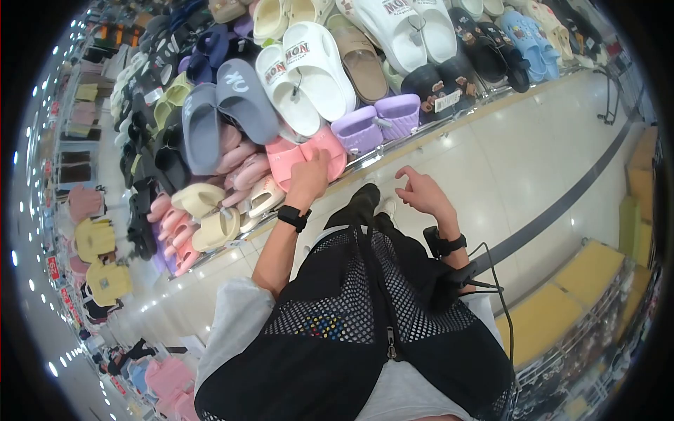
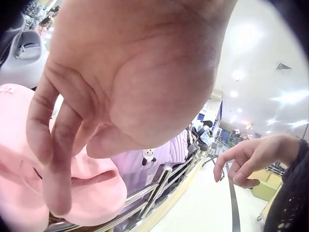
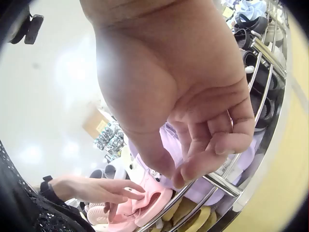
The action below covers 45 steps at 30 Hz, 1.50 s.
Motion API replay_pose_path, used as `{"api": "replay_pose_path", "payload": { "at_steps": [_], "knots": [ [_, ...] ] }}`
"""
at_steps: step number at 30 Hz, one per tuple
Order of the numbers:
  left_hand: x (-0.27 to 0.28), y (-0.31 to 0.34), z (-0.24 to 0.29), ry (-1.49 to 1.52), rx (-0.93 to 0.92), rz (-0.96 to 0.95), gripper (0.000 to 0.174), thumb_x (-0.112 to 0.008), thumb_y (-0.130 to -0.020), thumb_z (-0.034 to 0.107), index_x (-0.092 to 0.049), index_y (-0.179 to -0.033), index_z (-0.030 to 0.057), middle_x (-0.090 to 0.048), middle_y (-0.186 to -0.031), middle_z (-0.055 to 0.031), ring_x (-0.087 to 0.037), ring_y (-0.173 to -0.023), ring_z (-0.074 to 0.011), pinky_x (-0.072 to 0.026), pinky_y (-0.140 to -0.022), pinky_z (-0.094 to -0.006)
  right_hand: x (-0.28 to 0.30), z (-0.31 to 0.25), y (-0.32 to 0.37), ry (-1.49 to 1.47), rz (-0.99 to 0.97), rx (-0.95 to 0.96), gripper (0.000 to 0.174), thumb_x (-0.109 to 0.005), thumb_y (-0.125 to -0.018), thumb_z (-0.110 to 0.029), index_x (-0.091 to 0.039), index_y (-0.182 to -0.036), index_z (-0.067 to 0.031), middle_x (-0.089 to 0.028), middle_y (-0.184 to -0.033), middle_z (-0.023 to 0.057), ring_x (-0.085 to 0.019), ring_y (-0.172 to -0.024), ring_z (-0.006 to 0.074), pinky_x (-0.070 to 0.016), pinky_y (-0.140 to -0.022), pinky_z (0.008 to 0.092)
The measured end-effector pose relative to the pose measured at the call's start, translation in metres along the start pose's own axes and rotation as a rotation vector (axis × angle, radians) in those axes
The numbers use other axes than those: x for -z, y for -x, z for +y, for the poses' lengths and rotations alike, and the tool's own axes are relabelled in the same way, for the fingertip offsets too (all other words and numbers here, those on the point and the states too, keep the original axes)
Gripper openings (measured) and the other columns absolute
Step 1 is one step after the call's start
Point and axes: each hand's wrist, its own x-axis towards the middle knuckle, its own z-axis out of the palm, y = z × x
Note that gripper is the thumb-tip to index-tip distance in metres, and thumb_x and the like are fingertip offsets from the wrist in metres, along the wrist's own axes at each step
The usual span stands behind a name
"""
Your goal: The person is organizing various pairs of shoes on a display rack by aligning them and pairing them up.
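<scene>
My left hand (image 1: 309,179) is over a pair of pink slippers (image 1: 279,160) at the front edge of a packed shoe rack. Its fingers (image 2: 59,186) reach down over the slippers in the left wrist view, fairly straight, fingertips right at their straps. From the right wrist view, the same hand (image 3: 91,189) lies across the pink slippers. My right hand (image 1: 425,194) hangs in the air before the rack with nothing in it, fingers loosely bent. Purple slippers (image 1: 359,130) sit just right of the pink pair, and grey slippers (image 1: 247,98) stand behind on the left.
White slippers (image 1: 319,77), cream slippers (image 1: 216,230) and black slippers (image 1: 427,85) crowd the rack. A metal rail (image 1: 375,156) runs along its front. Yellow-topped shelving (image 1: 572,281) stands at the right beyond the tiled floor. A cable (image 1: 507,309) hangs beside my right arm.
</scene>
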Motion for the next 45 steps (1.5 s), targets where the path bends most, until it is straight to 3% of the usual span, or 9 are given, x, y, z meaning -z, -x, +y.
{"api": "replay_pose_path", "payload": {
  "at_steps": [4,9,13,15,17,22,26,33,45],
  "knots": [
    [0.015,-0.005,0.008,-0.034,-0.037,-0.006,0.040,-0.060,-0.089,0.014,-0.056,-0.128,0.0024,-0.070,-0.124,-0.0234,-0.075,-0.078,-0.0375,-0.0544,-0.061,-0.0510,0.011,-0.004,-0.006,0.034,-0.016,0.000,0.032,-0.069,-0.092,-0.020,-0.059,-0.120,-0.0084,-0.072,-0.074,0.0120,-0.071,-0.073,0.0331,-0.0530,-0.071,0.0445],
    [0.070,-0.009,0.012,0.355,-0.040,0.060,0.039,-0.062,-0.096,0.026,-0.059,-0.128,0.0037,-0.075,-0.101,-0.0140,-0.071,-0.078,-0.0439,-0.0537,-0.069,-0.0531,0.048,-0.023,-0.014,-0.096,-0.026,0.052,0.028,-0.071,-0.096,-0.016,-0.063,-0.121,-0.0050,-0.069,-0.070,0.0066,-0.065,-0.061,0.0148,-0.0492,-0.058,0.0300],
    [0.137,-0.038,0.003,0.370,0.180,0.167,0.042,-0.062,-0.098,0.023,-0.059,-0.134,0.0027,-0.073,-0.112,-0.0159,-0.069,-0.095,-0.0452,-0.0537,-0.082,-0.0517,0.088,-0.060,-0.034,-0.169,-0.010,0.095,0.026,-0.071,-0.097,-0.014,-0.064,-0.120,-0.0042,-0.069,-0.072,0.0044,-0.064,-0.063,0.0124,-0.0492,-0.059,0.0281],
    [0.145,-0.063,-0.013,0.324,0.050,0.662,0.041,-0.059,-0.098,0.012,-0.059,-0.137,0.0003,-0.068,-0.131,-0.0208,-0.064,-0.117,-0.0421,-0.0516,-0.098,-0.0489,0.104,-0.084,-0.053,-0.203,0.058,0.220,0.026,-0.071,-0.098,-0.013,-0.065,-0.121,-0.0040,-0.069,-0.075,0.0023,-0.064,-0.067,0.0098,-0.0487,-0.061,0.0261],
    [0.141,-0.090,-0.029,0.313,0.067,0.672,0.044,-0.058,-0.097,0.007,-0.057,-0.141,0.0011,-0.063,-0.138,-0.0211,-0.060,-0.125,-0.0400,-0.0497,-0.103,-0.0476,0.116,-0.110,-0.080,-0.142,0.039,0.241,0.033,-0.073,-0.098,-0.014,-0.063,-0.128,-0.0044,-0.071,-0.086,0.0032,-0.066,-0.076,0.0091,-0.0512,-0.068,0.0248],
    [0.125,-0.114,-0.036,0.376,0.052,0.637,0.060,-0.053,-0.085,-0.010,-0.056,-0.144,-0.0011,-0.059,-0.147,-0.0190,-0.057,-0.132,-0.0386,-0.0474,-0.110,-0.0470,0.109,-0.141,-0.183,-0.204,0.258,0.295,0.081,-0.087,-0.084,-0.041,-0.054,-0.142,0.0052,-0.070,-0.124,0.0187,-0.067,-0.112,0.0255,-0.0551,-0.096,0.0383],
    [0.121,-0.114,-0.036,0.395,0.078,0.666,0.058,-0.053,-0.083,-0.011,-0.060,-0.139,-0.0014,-0.061,-0.146,-0.0170,-0.057,-0.132,-0.0370,-0.0473,-0.110,-0.0455,0.098,-0.187,-0.251,0.062,0.292,0.092,0.096,-0.085,-0.079,-0.056,-0.053,-0.141,0.0085,-0.065,-0.136,0.0255,-0.069,-0.118,0.0331,-0.0543,-0.099,0.0408],
    [0.105,-0.114,-0.038,0.313,0.054,0.722,0.048,-0.058,-0.085,-0.001,-0.067,-0.132,0.0015,-0.065,-0.141,-0.0106,-0.056,-0.137,-0.0288,-0.0391,-0.119,-0.0494,0.077,-0.182,-0.294,0.242,0.241,0.140,0.098,-0.086,-0.074,-0.057,-0.051,-0.135,0.0103,-0.072,-0.115,0.0301,-0.072,-0.107,0.0439,-0.0570,-0.092,0.0487],
    [0.092,-0.121,-0.031,0.149,-0.010,0.654,0.038,-0.062,-0.083,0.003,-0.074,-0.118,0.0050,-0.069,-0.135,-0.0048,-0.051,-0.143,-0.0279,-0.0306,-0.126,-0.0546,0.077,-0.184,-0.299,0.293,0.186,0.095,0.082,-0.089,-0.076,-0.039,-0.055,-0.139,-0.0008,-0.072,-0.121,0.0240,-0.071,-0.110,0.0389,-0.0553,-0.095,0.0450]
  ]
}}
